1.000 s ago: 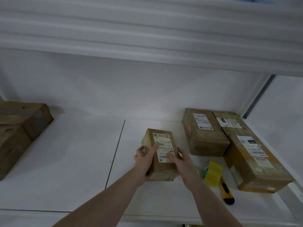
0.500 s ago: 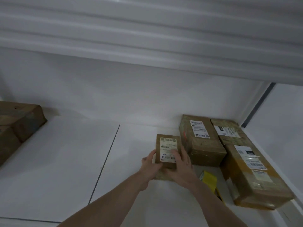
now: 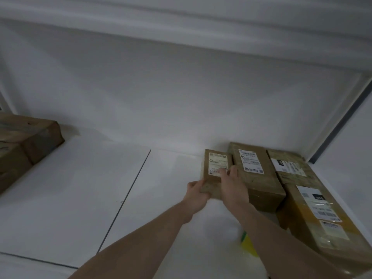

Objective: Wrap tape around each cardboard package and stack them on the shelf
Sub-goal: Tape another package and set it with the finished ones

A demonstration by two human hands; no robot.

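A yellow tape roll [image 3: 248, 245] shows only partly behind the right forearm [image 3: 267, 228]. The brown packages at left [image 3: 24, 146] are cut off by the frame edge. Label print on the small package [image 3: 216, 168] is too blurred to read.

Head view looks down, seemingly close, at shelf [image 3: 80, 198].

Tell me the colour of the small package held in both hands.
Brown cardboard, with a white printed label on top: small package, seen in the head view.
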